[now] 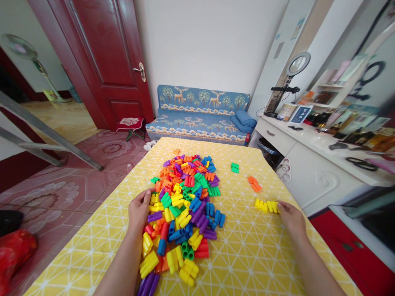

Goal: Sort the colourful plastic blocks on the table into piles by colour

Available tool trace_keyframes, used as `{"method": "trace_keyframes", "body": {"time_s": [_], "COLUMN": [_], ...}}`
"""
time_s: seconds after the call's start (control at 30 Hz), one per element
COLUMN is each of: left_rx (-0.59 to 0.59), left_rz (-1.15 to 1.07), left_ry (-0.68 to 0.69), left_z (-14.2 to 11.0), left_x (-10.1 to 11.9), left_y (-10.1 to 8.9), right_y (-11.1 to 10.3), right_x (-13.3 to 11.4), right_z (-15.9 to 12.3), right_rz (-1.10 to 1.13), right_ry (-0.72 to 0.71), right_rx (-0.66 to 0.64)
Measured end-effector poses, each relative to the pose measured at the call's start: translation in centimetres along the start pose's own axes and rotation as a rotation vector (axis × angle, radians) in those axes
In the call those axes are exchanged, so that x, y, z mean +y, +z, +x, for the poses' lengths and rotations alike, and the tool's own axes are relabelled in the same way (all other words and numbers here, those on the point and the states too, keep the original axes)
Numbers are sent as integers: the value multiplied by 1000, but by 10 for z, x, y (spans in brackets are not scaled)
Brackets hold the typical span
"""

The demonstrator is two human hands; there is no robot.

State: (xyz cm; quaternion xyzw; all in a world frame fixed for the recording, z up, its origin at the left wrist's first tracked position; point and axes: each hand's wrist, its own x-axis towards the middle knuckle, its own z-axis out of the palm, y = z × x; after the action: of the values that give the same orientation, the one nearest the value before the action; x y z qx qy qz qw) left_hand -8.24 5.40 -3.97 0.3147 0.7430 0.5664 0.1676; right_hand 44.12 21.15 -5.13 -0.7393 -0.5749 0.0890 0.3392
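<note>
A person's right hand (pixel 292 218) pinches the near end of a short row of bright yellow plastic tube blocks (pixel 272 206), thumb and fingers drawn together, at the right side of a table (pixel 243 255) covered in yellow cloth with white geometric lines. The left hand (pixel 138 209), fingers curled and tips close together, rests against the left edge of a heap of multicoloured plastic tube blocks (pixel 185 193); whether it has hold of a piece cannot be told. Beyond the yellow row lie an orange plastic tube block (pixel 254 184) and, farther off, a green plastic tube block (pixel 235 167), both apart from the heap. Behind the table stands a blue sofa patterned with deer and trees (pixel 197 119), between a dark red panelled door (pixel 106 53) and a white dresser (pixel 308 152).
</note>
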Motion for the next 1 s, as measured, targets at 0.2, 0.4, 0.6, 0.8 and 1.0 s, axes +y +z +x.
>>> {"method": "trace_keyframes", "body": {"time_s": [0.2, 0.4, 0.6, 0.8, 1.0], "left_rx": [-6, 2, 13, -15, -13], "left_rz": [-5, -14, -15, -46, -9], "left_ry": [14, 21, 26, 22, 22], "left_z": [-2, -2, -2, 1, 3], "left_x": [3, 4, 2, -4, -7], "left_y": [-1, -1, 0, 0, 0], "right_y": [-2, -1, 17, 35, 53], "right_x": [-27, -35, -123, -242, -301], "right_z": [-19, -28, -77, -152, -179], "right_rz": [-258, 35, 542, 531, 150], "right_ry": [89, 73, -256, -782, -1056], "right_rx": [-88, 181, -48, -431, -560]}}
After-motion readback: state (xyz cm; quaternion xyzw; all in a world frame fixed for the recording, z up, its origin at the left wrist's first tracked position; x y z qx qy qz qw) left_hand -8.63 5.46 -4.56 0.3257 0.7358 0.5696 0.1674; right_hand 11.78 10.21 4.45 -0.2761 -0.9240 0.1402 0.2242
